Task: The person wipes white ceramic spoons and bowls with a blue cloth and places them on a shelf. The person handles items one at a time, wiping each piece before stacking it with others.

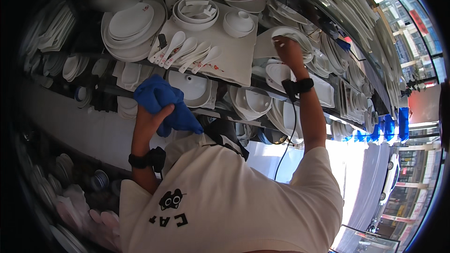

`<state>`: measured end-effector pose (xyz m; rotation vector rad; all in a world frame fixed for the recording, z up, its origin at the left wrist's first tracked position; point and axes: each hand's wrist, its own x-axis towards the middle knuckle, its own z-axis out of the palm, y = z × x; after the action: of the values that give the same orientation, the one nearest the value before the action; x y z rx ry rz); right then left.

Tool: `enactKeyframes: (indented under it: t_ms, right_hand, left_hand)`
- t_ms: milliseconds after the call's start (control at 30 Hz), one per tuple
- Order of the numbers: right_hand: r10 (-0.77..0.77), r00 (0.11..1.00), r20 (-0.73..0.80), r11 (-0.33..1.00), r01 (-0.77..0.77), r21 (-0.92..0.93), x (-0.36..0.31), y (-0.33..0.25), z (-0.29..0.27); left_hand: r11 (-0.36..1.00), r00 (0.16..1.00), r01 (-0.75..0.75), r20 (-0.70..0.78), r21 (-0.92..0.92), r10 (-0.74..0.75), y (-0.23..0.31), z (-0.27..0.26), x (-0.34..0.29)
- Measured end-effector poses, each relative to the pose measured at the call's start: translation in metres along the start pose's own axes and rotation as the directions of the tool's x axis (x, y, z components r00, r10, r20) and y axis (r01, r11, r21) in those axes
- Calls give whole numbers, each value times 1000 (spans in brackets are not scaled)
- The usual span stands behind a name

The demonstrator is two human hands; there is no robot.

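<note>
A bunched blue cloth (161, 98) is gripped in my left hand (157, 116), the thumb pressed along its side. It hangs in front of the shelf edge, below the spoons. My right hand (289, 50) reaches onto the shelf at the right, over a stack of white plates (302, 42). Its fingers are curled down at the plates, and what they hold, if anything, is hidden. Between my hands lies a pale cloth mat (234, 56) bearing several white spoons (187, 47) with floral handles, nested white bowls (196, 14) and a lidded white bowl (239, 22).
Stacked round plates (133, 28) stand left of the mat. Lower shelves hold more white dishes (253, 99), close below my hands. A black cable (294, 122) hangs from my right wrist strap (305, 85). More crockery (65, 166) sits low at the left; windows line the right.
</note>
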<state>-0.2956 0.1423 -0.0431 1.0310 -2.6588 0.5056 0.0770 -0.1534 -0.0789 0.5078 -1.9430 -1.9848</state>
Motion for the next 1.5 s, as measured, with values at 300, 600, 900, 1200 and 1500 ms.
enactKeyframes:
  t_ms: [300, 600, 900, 1200, 1500]
  right_hand:
    - [-458, 879, 136, 862, 401, 312, -41, -190, 60]
    - [-381, 924, 20, 896, 364, 254, -51, -196, 68]
    - [44, 947, -318, 872, 119, 475, -30, -161, 37]
    - [138, 982, 126, 434, -175, 884, -72, -198, -7]
    - [-103, 933, 345, 285, -305, 909, -118, -258, -22]
  left_hand:
    - [992, 998, 71, 11, -107, -70, -5, 2, -10]
    - [987, 996, 72, -43, -147, -80, -8, -4, -16]
    - [958, 991, 132, 31, -254, -128, -2, 0, -16]
    - [923, 989, 143, 86, -358, -119, 4, -7, -16]
    - [647, 989, 83, -17, -758, -147, -9, -16, -32]
